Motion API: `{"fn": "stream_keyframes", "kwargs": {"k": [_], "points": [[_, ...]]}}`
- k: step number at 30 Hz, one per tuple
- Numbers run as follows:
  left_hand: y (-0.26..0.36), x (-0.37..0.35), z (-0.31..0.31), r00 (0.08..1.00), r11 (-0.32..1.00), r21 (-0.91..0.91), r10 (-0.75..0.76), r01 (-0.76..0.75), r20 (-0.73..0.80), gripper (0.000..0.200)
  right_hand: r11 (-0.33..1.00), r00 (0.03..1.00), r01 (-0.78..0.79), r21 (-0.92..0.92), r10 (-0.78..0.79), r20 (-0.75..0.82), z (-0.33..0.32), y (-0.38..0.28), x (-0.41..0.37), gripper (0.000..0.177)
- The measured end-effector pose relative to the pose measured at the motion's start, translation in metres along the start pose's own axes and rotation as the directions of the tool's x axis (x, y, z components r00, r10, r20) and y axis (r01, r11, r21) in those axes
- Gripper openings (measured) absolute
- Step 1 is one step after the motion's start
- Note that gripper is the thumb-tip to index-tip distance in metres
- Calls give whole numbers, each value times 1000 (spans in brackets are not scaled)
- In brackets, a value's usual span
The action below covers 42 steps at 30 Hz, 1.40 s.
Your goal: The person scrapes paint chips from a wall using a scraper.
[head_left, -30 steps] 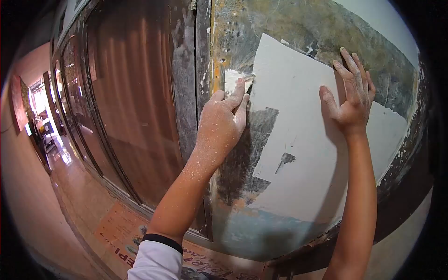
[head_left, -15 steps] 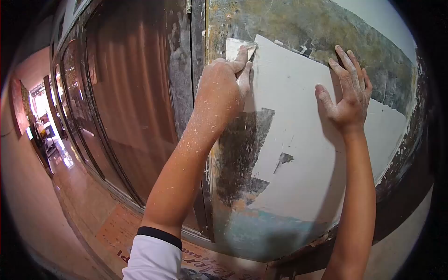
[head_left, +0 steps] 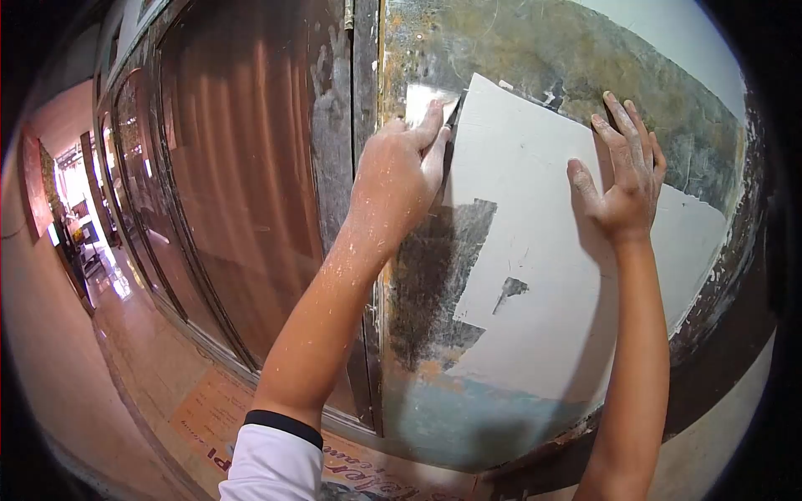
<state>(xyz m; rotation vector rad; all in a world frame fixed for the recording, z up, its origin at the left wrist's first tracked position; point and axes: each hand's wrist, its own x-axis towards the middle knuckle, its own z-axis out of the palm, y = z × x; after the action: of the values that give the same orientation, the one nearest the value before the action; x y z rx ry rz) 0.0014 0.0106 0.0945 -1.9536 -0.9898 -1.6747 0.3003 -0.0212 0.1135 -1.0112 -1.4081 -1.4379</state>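
My left hand [head_left: 393, 171], dusted with white, grips a putty knife [head_left: 422, 102] whose pale metal blade lies against the wall. Its index finger stretches along the blade and the thumb closes from the right. Just right of the blade runs the upper left edge of a white coating [head_left: 535, 209] on the wall. Dark, mottled surface [head_left: 518, 42] shows above that coating and along its left side. My right hand [head_left: 626, 171] leans on the wall near the coating's top edge, fingers spread, holding nothing. The putty knife's handle is hidden in my left hand.
Left of the wall stands a dark-framed glass panel [head_left: 238, 167] with a brown curtain look, hinged at a dark post [head_left: 338, 125]. Printed cardboard [head_left: 205, 417] covers part of the floor below. A passage [head_left: 109, 267] leads to a bright opening at far left.
The view has shifted slightly. My left hand and the putty knife sit a little lower and farther from the white coating's edge. My right hand keeps its place on the wall.
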Motion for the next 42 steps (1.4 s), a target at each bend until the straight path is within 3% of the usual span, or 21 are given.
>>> {"fn": "stream_keyframes", "kwargs": {"k": [8,12,24,42], "points": [[-13,-122,14,993,990,-90,-100,105,57,38,1000,1000,21,16,-21,-16,0,0,1,52],[-10,-136,20,990,988,-90,-123,128,65,39,1000,999,26,12,-26,-23,1,1,0,52],[-3,-115,13,977,980,-52,-187,194,105,38,999,999,26,22,-25,-21,0,1,1,51],[0,-70,12,995,995,-16,-93,94,34,39,999,1000,14,39,-13,-18,-1,1,1,53]]}}
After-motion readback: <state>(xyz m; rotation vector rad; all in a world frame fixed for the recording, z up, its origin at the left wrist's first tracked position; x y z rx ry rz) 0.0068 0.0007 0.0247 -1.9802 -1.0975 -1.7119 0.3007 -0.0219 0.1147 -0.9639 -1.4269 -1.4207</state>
